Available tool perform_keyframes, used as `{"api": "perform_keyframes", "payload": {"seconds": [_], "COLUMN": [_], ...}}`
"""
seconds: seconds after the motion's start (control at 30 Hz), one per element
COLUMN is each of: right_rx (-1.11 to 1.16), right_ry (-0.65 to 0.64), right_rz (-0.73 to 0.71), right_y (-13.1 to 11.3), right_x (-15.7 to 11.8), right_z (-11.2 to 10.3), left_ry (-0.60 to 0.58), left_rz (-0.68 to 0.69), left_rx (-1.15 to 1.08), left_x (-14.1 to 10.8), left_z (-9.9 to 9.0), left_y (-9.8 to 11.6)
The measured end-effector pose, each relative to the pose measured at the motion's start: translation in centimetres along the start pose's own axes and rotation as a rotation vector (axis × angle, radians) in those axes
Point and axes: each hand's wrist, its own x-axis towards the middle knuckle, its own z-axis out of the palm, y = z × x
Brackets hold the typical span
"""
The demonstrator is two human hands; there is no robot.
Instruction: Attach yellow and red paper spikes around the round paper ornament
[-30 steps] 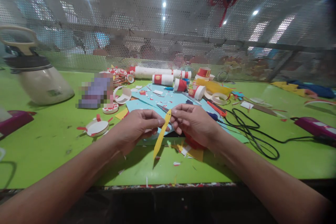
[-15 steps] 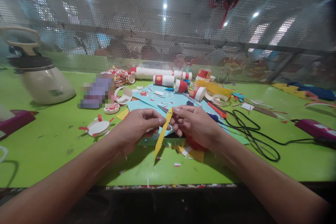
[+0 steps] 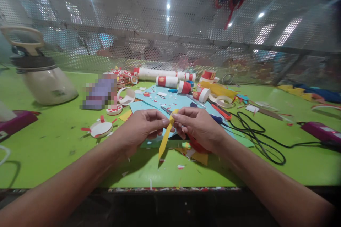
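Observation:
A narrow yellow paper strip (image 3: 164,140) hangs between my two hands, its pointed lower end free above the green table. My left hand (image 3: 149,125) pinches its left edge between thumb and finger. My right hand (image 3: 195,122) pinches the strip near its top, the thumb over it. Beneath and behind the hands lie light blue sheets (image 3: 153,95) with paper scraps on them. The blades of a pair of scissors (image 3: 165,109) show just behind the fingers.
A big beige jug (image 3: 49,83) stands at the left, near a purple phone (image 3: 98,94). Paper cups (image 3: 166,81) and tape rolls (image 3: 126,96) lie behind the hands. A black cable (image 3: 255,134) coils at right on the green table (image 3: 66,156).
My right thumb has moved a little left and down over the top of the yellow strip, covering the small dark marks that showed there. My left hand keeps its pinch.

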Motion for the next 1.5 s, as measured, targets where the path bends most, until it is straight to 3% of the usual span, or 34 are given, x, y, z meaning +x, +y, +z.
{"api": "perform_keyframes", "payload": {"seconds": [0.67, 1.0, 1.5], "right_rx": [0.009, -0.001, -0.036], "right_ry": [0.022, 0.019, 0.026], "right_rz": [-0.01, -0.009, -0.016], "right_y": [0.25, 0.1, -0.02], "right_x": [-0.01, 0.01, 0.04], "right_z": [-0.15, -0.31, -0.34], "left_ry": [-0.038, -0.062, -0.06], "left_rz": [-0.071, -0.126, -0.085], "left_rx": [-0.06, -0.005, 0.124], "left_x": [-0.62, -0.49, -0.57], "left_z": [0.47, 0.37, 0.46], "left_y": [0.57, 0.61, 0.75]}}
